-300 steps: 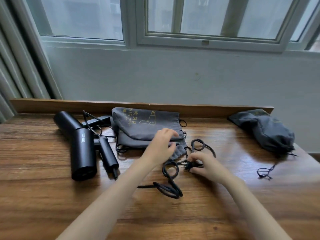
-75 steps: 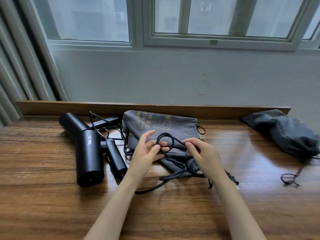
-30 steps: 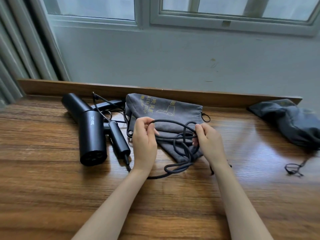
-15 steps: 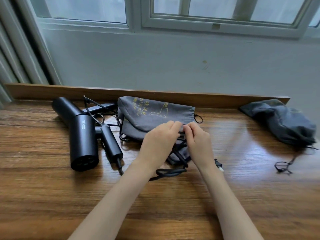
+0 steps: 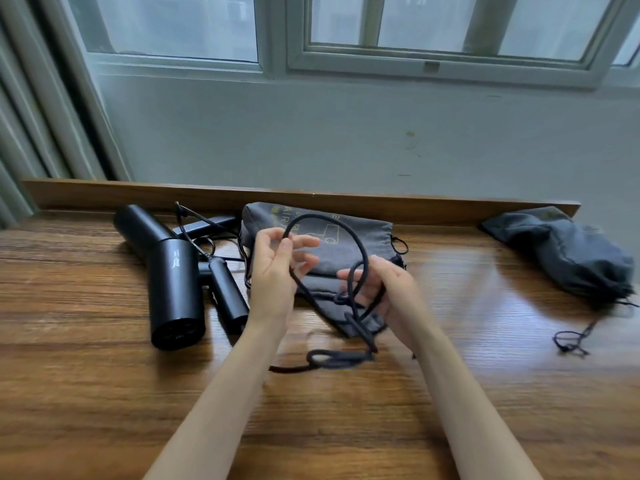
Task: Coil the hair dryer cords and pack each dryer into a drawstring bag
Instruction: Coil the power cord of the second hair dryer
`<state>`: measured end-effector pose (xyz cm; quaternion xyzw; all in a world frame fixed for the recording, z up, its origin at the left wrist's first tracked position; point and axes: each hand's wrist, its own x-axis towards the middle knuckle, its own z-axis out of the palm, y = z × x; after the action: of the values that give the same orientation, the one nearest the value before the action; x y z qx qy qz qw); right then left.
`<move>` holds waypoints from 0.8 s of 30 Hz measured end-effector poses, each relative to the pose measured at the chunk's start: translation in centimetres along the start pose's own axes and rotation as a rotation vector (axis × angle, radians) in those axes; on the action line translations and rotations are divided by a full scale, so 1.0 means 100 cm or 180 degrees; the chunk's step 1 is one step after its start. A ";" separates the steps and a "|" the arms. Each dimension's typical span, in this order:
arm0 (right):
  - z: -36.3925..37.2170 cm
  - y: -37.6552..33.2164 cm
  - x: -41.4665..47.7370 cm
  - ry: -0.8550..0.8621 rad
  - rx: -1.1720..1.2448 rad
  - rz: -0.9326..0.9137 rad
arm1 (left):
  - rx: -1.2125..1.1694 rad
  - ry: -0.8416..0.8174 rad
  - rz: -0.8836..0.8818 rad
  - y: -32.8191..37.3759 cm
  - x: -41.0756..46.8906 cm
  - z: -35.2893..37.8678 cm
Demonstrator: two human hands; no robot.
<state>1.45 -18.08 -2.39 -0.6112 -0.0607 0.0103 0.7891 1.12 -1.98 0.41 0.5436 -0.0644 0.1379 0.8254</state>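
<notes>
The black cord is held up above the surface, in front of the flat grey drawstring bag, which lies against the back edge. The cord is pinched between thumb and forefinger of the left hand, while the other fingers of this hand are spread loosely. The right hand is curled around several turns of the cord, but because of blur it cannot be counted how many.

Between the two hands one open loop is formed. It rises from the left hand, arches over the bag and comes down into the right hand, so its long axis runs from left to right. From the right hand the remaining cord hangs down to the surface, where it is gathered in a blurred bunch near the person and then leads to the left, toward the hair dryer.

The coiling step is judged to be in progress. For the next turn, the loop probably has to be carried to the right and laid onto the bundle. The slack lies below and to the left, nearer to the left hand. A second, filled bag rests well apart at the right.
</notes>
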 end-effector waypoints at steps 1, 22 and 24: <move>0.000 0.001 -0.001 -0.0325 0.0097 0.0166 | -0.0330 0.0035 -0.0120 -0.001 0.001 0.001; -0.005 0.010 0.001 -0.0354 -0.0916 -0.0535 | 0.4188 -0.1372 0.2730 -0.017 -0.016 0.002; -0.005 0.010 0.003 -0.0186 -0.0642 -0.0464 | 0.4217 -0.1417 0.2919 -0.018 -0.016 0.000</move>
<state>1.87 -18.28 -3.44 -0.6808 -0.1287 -0.0356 0.7202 0.11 -2.93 -1.62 0.8509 -0.3464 0.3588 0.1651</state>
